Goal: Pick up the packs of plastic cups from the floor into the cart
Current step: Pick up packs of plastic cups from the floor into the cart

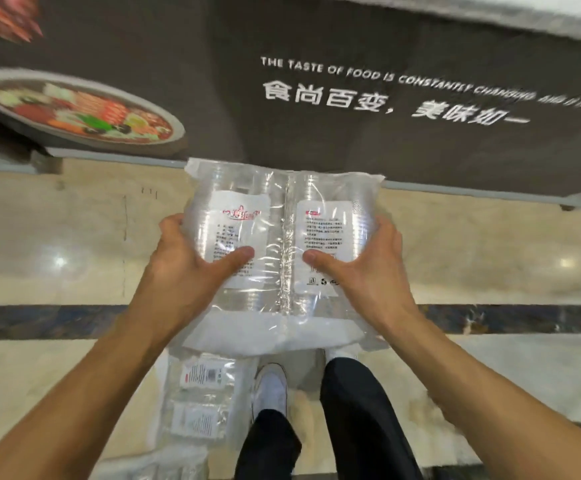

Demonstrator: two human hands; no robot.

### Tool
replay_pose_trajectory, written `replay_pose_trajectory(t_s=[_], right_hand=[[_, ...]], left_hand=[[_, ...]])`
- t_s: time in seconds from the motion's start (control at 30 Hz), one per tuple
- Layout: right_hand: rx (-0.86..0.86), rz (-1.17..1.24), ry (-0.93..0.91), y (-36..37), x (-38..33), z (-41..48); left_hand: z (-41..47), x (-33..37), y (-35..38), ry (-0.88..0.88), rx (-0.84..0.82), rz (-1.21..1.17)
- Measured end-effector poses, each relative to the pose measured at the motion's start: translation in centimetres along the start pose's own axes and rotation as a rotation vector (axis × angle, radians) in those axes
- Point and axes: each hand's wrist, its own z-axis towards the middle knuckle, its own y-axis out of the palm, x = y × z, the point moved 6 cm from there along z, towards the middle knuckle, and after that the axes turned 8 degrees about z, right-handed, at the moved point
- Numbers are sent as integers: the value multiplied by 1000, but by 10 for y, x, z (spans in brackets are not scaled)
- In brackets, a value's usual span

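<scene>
Between the left hand point(192, 268) and the right hand point(368, 268), each gripping a side with its thumb pressed on top, the twin pack of plastic cups point(284, 216) is held above the floor point(74, 237), its long axis pointing away from the person, a second pack point(201, 400) lying on the floor beneath the left forearm.

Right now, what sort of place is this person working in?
Likely a restaurant or food-court area: a dark banner with a food slogan and dish photo, a polished marble floor, and a bulk pack of plastic cups.
</scene>
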Motion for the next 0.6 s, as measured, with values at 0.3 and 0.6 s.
replay_pose_trajectory(t_s=[0.3, 0.6], right_hand=[[114, 102, -30, -192, -176, -172], [405, 266, 33, -397, -202, -346]], left_hand=[[-179, 186, -158, 219, 37, 23], [-340, 383, -164, 516, -156, 87]])
